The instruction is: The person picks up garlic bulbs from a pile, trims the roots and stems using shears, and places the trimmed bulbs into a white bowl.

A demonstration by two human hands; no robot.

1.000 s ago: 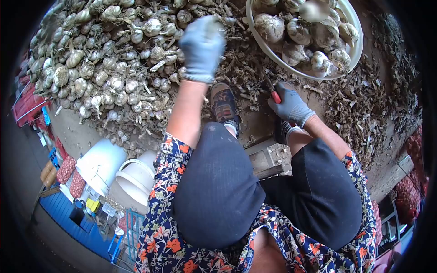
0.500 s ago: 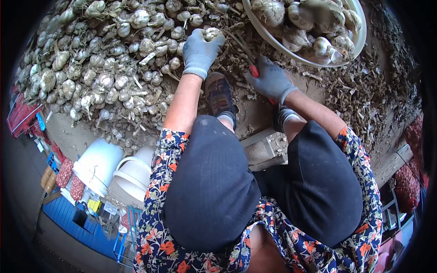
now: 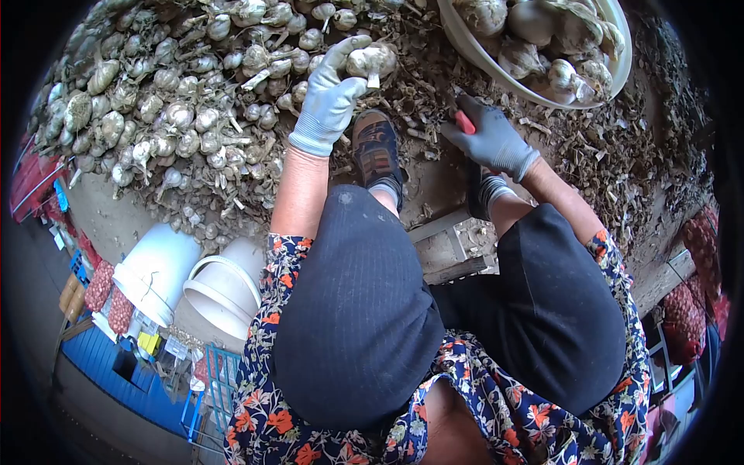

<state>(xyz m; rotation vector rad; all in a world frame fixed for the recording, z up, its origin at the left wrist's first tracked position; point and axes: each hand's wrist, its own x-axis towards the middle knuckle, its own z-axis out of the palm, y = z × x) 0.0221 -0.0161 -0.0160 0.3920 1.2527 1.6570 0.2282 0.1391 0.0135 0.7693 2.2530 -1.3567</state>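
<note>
My left hand (image 3: 329,101), in a grey glove, holds a garlic bulb (image 3: 372,62) between thumb and fingers, its short cut stem pointing down. To the right my gloved right hand (image 3: 492,136) is closed around a tool with a red handle (image 3: 464,122); the tool's far end is hard to make out. A large heap of garlic (image 3: 178,116) with stems lies left of my left hand. Above my right hand, a white bucket (image 3: 508,76) holds several big bulbs.
Dry trimmings (image 3: 597,163) cover the ground at the right. Two white buckets (image 3: 159,267) (image 3: 225,288) stand at the lower left. Red net sacks (image 3: 683,322) are at the right edge. A wooden frame (image 3: 457,267) lies between my legs.
My left hand has turned and opened its grip somewhat, showing the bulb and stem. My right hand has moved right, away from it, with the tool. The view has shifted slightly.
</note>
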